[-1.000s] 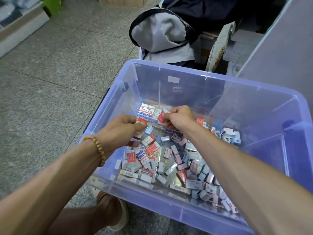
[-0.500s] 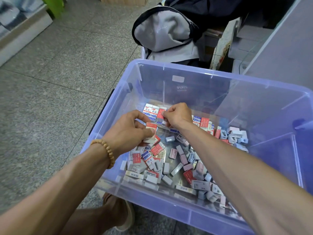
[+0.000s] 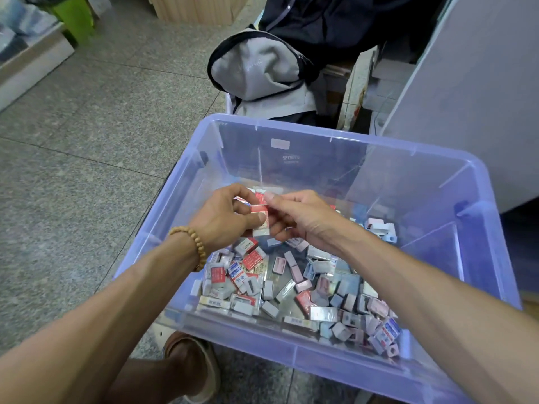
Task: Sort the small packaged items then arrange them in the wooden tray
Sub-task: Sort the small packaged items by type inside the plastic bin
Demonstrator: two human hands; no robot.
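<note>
Both hands meet above the far left of a clear blue plastic bin [image 3: 481,258]. My left hand [image 3: 224,214], with a bead bracelet on its wrist, grips a small stack of red-and-white packets [image 3: 260,212]. My right hand [image 3: 297,217] pinches the top of that same stack with thumb and fingers. Several loose small packets [image 3: 291,284], red, white, pink and pale blue, lie scattered over the bin's floor below the hands. No wooden tray is in view.
The bin stands on a grey speckled tile floor [image 3: 73,170]. A grey and black backpack [image 3: 262,68] lies just beyond it. A pale cabinet side [image 3: 481,97] rises at the right. My sandalled foot [image 3: 198,371] is under the bin's near left corner.
Both hands have lifted from the packets on the bin floor and come together. The left hand now holds a small red-and-white stack, which the right hand pinches too.
</note>
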